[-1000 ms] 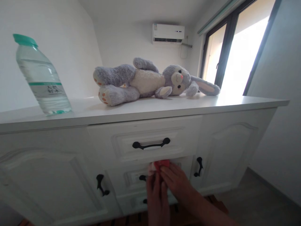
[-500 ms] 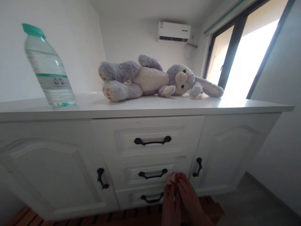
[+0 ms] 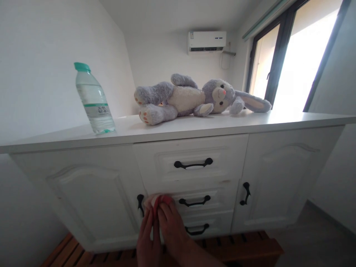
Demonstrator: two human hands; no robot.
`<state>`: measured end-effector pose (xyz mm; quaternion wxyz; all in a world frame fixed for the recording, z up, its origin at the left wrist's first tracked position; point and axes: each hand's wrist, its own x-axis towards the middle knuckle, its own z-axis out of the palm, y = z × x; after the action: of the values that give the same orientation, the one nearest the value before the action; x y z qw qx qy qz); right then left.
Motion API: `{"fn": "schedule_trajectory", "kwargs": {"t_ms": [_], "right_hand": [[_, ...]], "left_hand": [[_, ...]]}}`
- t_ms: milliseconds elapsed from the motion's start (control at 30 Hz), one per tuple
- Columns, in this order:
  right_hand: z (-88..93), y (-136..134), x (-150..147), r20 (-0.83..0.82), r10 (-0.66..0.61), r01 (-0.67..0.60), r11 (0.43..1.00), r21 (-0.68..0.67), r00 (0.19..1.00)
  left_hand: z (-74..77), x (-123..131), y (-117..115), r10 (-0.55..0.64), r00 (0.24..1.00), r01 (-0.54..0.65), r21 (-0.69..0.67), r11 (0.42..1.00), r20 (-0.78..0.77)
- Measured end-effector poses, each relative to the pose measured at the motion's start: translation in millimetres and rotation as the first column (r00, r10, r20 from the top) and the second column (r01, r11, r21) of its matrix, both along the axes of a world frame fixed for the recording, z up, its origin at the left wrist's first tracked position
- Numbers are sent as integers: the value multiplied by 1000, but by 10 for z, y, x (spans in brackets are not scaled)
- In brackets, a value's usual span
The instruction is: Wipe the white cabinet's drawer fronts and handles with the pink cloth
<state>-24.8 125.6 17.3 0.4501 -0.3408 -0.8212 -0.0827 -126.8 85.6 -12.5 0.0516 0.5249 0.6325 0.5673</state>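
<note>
My left hand and my right hand are side by side, both closed on a red and pale cloth. The cloth is pressed against the front of the white cabinet, at the left end of the middle drawer. Just left of it is the black handle of the left door, partly covered by my hand and the cloth. To the right of my hands is the middle drawer's black handle. My palms and part of the cloth are hidden.
On the cabinet top stand a clear water bottle with a green cap and a plush rabbit lying on its side. Below the cabinet is a slatted wooden platform. A window is at the right.
Both hands have slid the cloth left across the drawer front, from the right of the middle handle to beside the left door's handle. The camera view has shifted left.
</note>
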Motion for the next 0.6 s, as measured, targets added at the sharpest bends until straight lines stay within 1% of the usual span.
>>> {"fn": "schedule_trajectory", "kwargs": {"t_ms": [33,67,100,133,167,233,300,333,400,433,500,567,600], "right_hand": [[178,-42,65,-37,28,-29,999,-37,999],[329,-81,139,-71,54,-59,995,-74,996],[444,-113,215,-104,69,-82,990,-117,992],[518,-140,289,-128,78,-99,982,-164,989],[553,-159,361,-146,81,-111,972,-208,986],[540,-183,508,-193,83,-138,946,-294,978],[484,-202,681,-271,73,-177,906,-383,960],[461,-214,786,-316,51,-188,886,-423,948],[436,-242,1040,-375,-30,-176,847,-502,927],[428,-255,1188,-377,-81,-144,835,-531,923],[397,-268,1510,-335,-190,-35,825,-564,923],[317,-260,1825,-266,-304,121,835,-537,915],[254,-252,1964,-236,-351,197,844,-499,906]], "left_hand": [[183,25,-17,17,998,-12,69,998,-66],[336,57,-26,6,991,7,98,995,-135],[452,95,-26,-17,978,40,106,994,-206],[525,138,-14,-31,964,59,98,993,-262],[561,189,8,-48,950,73,72,995,-308],[562,324,75,-65,923,77,17,997,-378],[556,517,148,-88,889,91,-14,996,-449],[576,635,180,-114,865,119,-21,993,-489],[671,915,228,-175,819,189,-31,981,-546],[737,1071,247,-215,800,231,-43,972,-561],[866,1397,284,-296,774,309,-75,948,-559],[937,1702,328,-393,745,399,-112,910,-539],[934,1833,352,-447,730,444,-139,885,-517]]}}
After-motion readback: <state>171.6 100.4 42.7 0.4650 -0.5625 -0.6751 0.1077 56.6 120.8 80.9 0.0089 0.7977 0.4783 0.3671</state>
